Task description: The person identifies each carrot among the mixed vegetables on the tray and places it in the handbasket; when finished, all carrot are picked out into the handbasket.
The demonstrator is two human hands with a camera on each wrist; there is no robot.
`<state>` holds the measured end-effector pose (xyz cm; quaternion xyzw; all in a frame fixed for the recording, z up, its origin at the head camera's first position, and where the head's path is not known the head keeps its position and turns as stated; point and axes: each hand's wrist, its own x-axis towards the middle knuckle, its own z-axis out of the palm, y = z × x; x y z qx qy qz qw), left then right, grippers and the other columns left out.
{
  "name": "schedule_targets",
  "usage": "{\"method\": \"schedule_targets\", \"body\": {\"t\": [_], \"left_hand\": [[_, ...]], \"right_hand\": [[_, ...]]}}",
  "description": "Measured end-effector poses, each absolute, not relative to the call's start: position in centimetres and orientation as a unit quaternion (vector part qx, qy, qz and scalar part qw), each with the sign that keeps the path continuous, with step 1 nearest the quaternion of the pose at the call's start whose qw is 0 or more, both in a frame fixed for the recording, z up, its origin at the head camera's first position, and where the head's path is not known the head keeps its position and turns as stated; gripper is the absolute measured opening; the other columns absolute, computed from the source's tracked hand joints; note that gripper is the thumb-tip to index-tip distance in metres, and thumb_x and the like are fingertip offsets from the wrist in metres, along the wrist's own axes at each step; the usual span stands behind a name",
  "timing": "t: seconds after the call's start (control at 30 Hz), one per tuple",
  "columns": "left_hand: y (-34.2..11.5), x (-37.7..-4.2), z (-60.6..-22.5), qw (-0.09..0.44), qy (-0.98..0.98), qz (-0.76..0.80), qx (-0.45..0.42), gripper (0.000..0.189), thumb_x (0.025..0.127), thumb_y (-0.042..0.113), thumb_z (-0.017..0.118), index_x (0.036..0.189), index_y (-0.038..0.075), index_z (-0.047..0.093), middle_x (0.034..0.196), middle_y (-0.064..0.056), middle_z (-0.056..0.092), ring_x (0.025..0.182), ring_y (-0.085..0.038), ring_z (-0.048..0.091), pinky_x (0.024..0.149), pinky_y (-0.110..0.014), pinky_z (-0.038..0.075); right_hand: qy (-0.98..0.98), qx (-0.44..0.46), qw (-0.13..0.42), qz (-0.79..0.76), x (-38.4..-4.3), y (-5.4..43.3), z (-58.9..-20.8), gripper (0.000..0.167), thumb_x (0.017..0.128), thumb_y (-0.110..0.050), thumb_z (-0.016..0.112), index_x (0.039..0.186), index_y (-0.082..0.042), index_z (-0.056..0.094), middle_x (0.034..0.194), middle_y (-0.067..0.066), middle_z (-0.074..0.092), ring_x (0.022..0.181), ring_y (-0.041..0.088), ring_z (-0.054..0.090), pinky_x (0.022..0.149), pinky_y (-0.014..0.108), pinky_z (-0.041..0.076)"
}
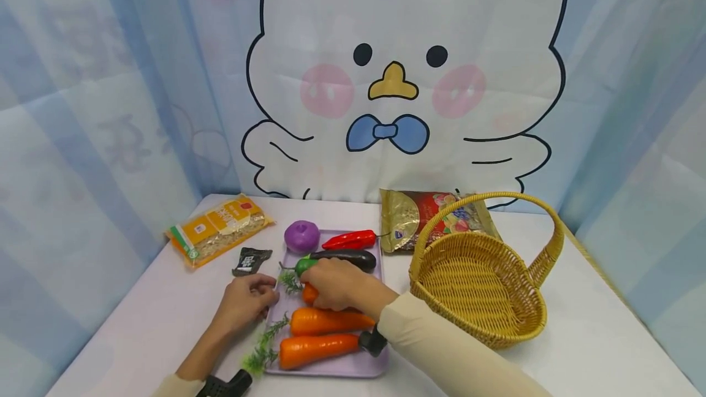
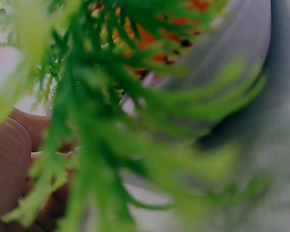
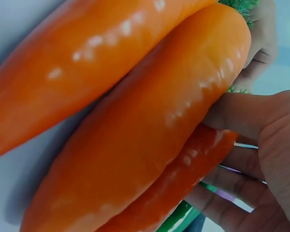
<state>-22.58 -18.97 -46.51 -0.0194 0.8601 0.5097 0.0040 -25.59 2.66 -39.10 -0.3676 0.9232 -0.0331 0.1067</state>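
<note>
A lilac tray (image 1: 331, 368) holds several vegetables. My right hand (image 1: 337, 283) reaches over its middle and grips the farthest carrot (image 1: 310, 294), thumb on the near side and fingers (image 3: 237, 181) on the far side. Just beyond that carrot lies a green pepper (image 1: 304, 266), partly hidden by the hand. Two more carrots lie nearer me, a middle carrot (image 1: 331, 321) and a front carrot (image 1: 317, 350). My left hand (image 1: 245, 302) rests at the tray's left edge, fingers loosely bent; carrot leaves (image 2: 82, 111) cover much of it in the left wrist view.
An eggplant (image 1: 353, 257), a red pepper (image 1: 350, 240) and a purple onion (image 1: 301, 237) sit at the tray's far end. To the right stands a wicker basket (image 1: 480, 283), before a gold-red bag (image 1: 410, 222). An orange packet (image 1: 220, 230) and small black packet (image 1: 252, 260) lie left.
</note>
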Motion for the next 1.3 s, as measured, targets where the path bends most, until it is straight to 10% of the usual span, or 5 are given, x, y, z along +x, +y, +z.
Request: {"method": "schedule_targets", "body": {"t": [0.53, 0.97, 1.3], "left_hand": [[-18.7, -22.3, -46.3, 0.003, 0.861, 0.509, -0.027, 0.033, 0.082, 0.006, 0.071, 0.114, -0.001, 0.071, 0.080, -0.005, 0.066, 0.057, -0.017, 0.059, 0.049, -0.026, 0.048], [-18.7, -22.1, -46.5, 0.002, 0.861, 0.507, -0.024, 0.031, 0.081, 0.006, 0.071, 0.111, -0.001, 0.072, 0.078, -0.004, 0.065, 0.056, -0.018, 0.059, 0.049, -0.026, 0.048], [-18.8, -22.4, -46.6, 0.003, 0.861, 0.509, -0.023, 0.031, 0.082, 0.006, 0.071, 0.112, -0.002, 0.071, 0.079, -0.005, 0.065, 0.056, -0.018, 0.058, 0.049, -0.027, 0.048]], "right_hand": [[0.916, -0.385, 0.089, -0.069, -25.2, 3.6, -38.7, 0.025, 0.090, -0.028, 0.077, 0.111, -0.017, 0.068, 0.084, -0.010, 0.058, 0.079, 0.011, 0.055, 0.076, 0.025, 0.050], [0.910, -0.399, 0.050, -0.099, -24.0, 4.7, -37.1, 0.049, 0.091, -0.027, 0.075, 0.137, -0.013, 0.062, 0.127, -0.002, 0.066, 0.108, 0.011, 0.059, 0.098, 0.027, 0.050], [0.910, -0.370, 0.054, -0.181, -23.2, 6.0, -35.6, 0.050, 0.087, -0.021, 0.078, 0.134, -0.013, 0.061, 0.121, -0.003, 0.065, 0.101, 0.010, 0.057, 0.088, 0.023, 0.052]]}}
